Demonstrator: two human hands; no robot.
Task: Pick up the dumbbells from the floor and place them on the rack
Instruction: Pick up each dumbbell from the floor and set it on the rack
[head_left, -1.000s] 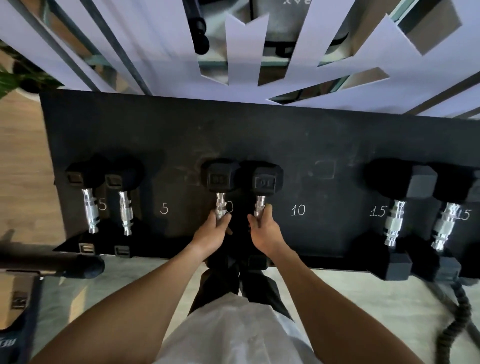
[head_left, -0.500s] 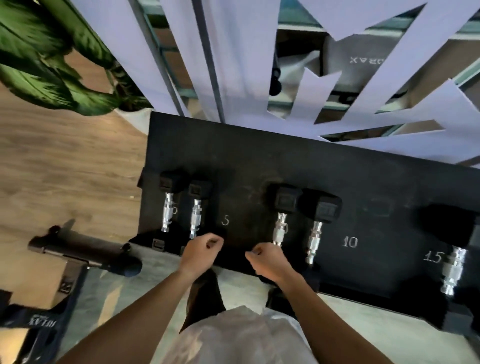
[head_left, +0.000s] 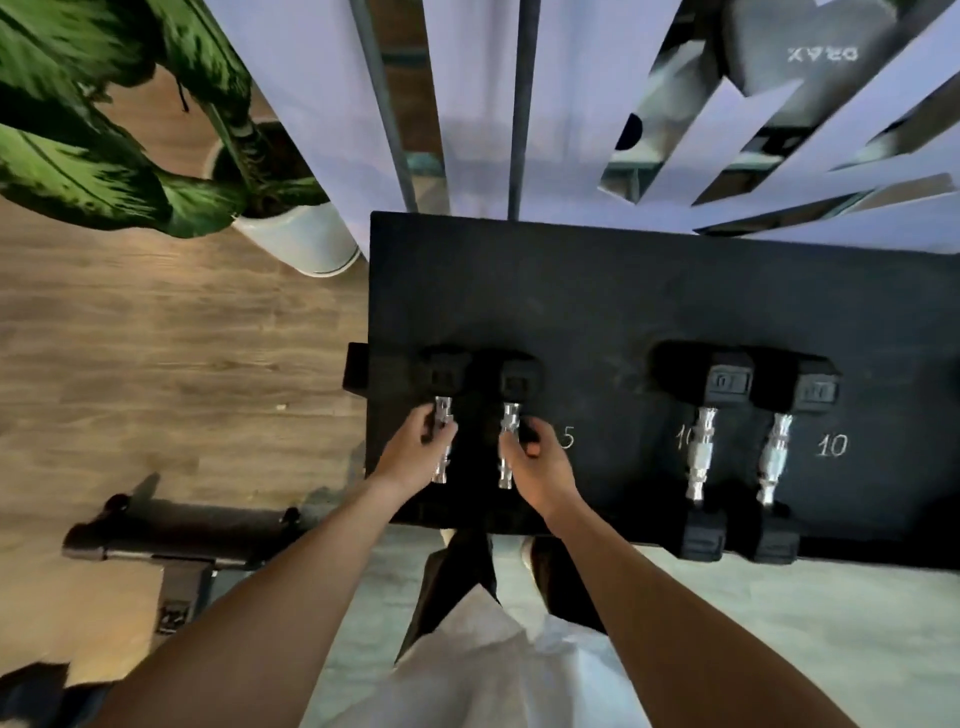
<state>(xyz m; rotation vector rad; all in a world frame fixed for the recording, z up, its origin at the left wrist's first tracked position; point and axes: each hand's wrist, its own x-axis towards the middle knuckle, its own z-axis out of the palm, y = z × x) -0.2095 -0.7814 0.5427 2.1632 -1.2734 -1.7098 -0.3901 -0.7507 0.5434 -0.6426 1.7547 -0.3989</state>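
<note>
Black rack, chalked 5 & 10, carries two small dumbbells at left, two 10 dumbbells further right.

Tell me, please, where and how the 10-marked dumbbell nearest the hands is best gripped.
Grip that dumbbell by its bare metal handle, likely from above with the palm down: the handle lies flat on the black mat, pointing away from the person, and the bulky black heads at both ends give no easy purchase.

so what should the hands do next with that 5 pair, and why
Probably close the fingers fully round the handles. The left hand and right hand sit beside the chrome handles of the two 5 dumbbells, fingers only partly curled, with both resting on the black rack.
</note>
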